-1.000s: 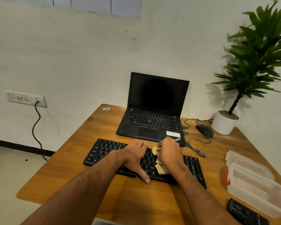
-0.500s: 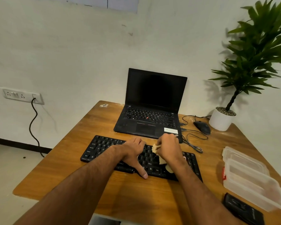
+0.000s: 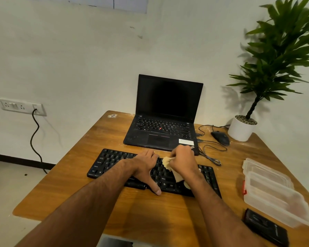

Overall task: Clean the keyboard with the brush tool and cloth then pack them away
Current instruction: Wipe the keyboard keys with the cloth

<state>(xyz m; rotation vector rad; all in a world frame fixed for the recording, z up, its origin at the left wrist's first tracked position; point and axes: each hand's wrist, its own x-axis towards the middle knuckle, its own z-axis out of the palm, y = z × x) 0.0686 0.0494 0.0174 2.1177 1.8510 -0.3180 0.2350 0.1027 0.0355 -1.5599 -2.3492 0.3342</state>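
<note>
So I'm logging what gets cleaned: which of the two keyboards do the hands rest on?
The separate black keyboard lying nearest the person, not the laptop's built-in one behind it. The left hand rests on it; the right hand grips a cloth.

**Desk layout**

On the table [image 3: 82, 198], the keyboard [image 3: 112, 161] lies in front of the laptop [image 3: 166, 122]. Right of the laptop sits the mouse [image 3: 220, 138], then the plant pot [image 3: 240, 130] at the wall. The box [image 3: 273, 191] lies right of the keyboard, with a case [image 3: 266, 229] before it.
</note>
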